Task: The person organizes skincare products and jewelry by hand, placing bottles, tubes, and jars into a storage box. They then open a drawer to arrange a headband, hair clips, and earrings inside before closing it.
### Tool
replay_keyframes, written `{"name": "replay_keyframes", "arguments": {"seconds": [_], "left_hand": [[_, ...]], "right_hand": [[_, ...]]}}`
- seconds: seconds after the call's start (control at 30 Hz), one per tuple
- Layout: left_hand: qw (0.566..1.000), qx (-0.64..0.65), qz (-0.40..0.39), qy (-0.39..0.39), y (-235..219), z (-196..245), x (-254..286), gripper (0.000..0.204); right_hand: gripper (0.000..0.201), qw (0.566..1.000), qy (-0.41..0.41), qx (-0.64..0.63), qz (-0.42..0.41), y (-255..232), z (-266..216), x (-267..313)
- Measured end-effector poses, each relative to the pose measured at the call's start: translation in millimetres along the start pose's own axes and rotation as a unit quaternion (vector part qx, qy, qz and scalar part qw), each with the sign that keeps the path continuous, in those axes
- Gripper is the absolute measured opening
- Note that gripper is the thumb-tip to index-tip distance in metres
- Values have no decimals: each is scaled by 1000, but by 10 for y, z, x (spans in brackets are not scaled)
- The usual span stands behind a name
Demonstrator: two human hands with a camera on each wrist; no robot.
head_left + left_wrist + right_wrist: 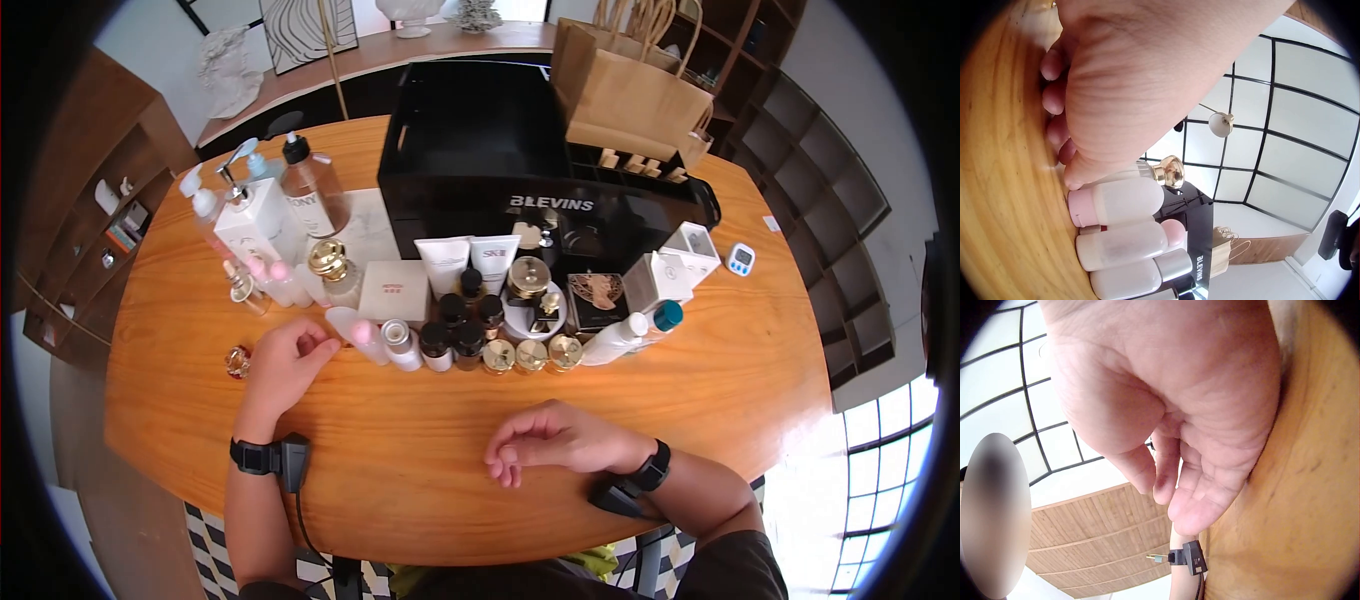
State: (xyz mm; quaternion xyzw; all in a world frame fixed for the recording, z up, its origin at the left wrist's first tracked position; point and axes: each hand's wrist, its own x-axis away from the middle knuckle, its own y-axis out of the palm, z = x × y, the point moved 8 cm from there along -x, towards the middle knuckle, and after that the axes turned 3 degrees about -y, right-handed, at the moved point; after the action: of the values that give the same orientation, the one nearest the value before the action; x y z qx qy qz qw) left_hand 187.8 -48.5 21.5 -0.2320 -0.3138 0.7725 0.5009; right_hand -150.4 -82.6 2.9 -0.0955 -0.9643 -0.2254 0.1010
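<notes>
Here's the frosted white, pink-capped, plastic-looking tube (1132, 201), standing cap-down on the orange-brown wooden tabletop (400, 440), just beside the left grip (285, 360) — probably light, squeezable, a touch slick, so pinch it low around the stiffer cap (1081, 209). That grip's loosely curled, holding nothing — and the right grip (562, 438), well apart, lies relaxed and unladen too.

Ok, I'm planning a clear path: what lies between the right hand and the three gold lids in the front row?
Only bare wooden tabletop lies between the right hand and the gold lids; the head view shows that.
</notes>
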Motion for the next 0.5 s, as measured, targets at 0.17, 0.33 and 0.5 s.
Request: {"name": "replay_keyframes", "arguments": {"seconds": [0.17, 0.33, 0.5], "left_hand": [[1000, 24, -11, -9, 5, -67, 11, 17], [999, 31, -9, -13, 46, -78, -29, 19], [999, 36, -13, -5, 47, -30, -22, 16]], "right_hand": [[26, 1000, -6, -1, 5, -18, 22, -23], [25, 1000, -22, -2, -20, -11, 51, -31], [26, 999, -25, -7, -20, -17, 68, -35]]}}
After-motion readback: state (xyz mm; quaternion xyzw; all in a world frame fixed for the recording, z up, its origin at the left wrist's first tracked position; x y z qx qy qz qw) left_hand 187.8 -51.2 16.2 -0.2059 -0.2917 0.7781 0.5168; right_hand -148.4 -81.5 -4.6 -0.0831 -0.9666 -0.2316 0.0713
